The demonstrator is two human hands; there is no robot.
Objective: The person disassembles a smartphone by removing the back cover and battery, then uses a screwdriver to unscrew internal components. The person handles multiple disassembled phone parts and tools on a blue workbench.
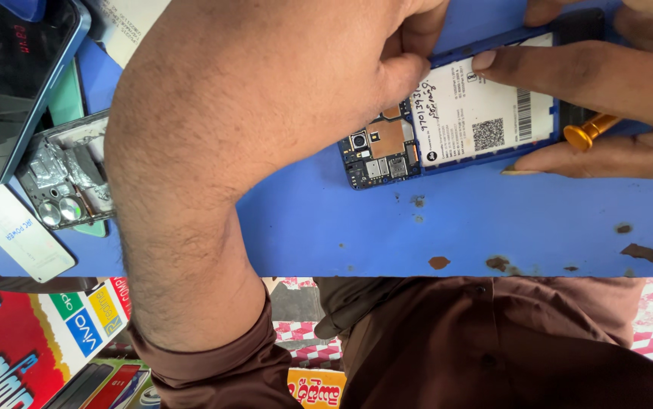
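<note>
A blue phone (387,163) lies opened on the blue tabletop (417,227), its circuit board bare at the left end and a white-labelled battery (485,113) filling the rest. My left hand (357,60) reaches over from the lower left and pinches the phone's far edge beside the battery with thumb and fingertips. My right hand (614,83) comes in from the right, with one finger pressing the battery's top corner and another along the phone's near edge. An orange-handled tool (588,130) is tucked under the fingers of that hand; its tip is hidden.
At the left lie a phone with a dark screen (8,76), a stripped grey phone frame with camera lenses (65,182) and a white flat box (8,227). The table's near edge runs just above my lap. Its paint is chipped at the right (637,251).
</note>
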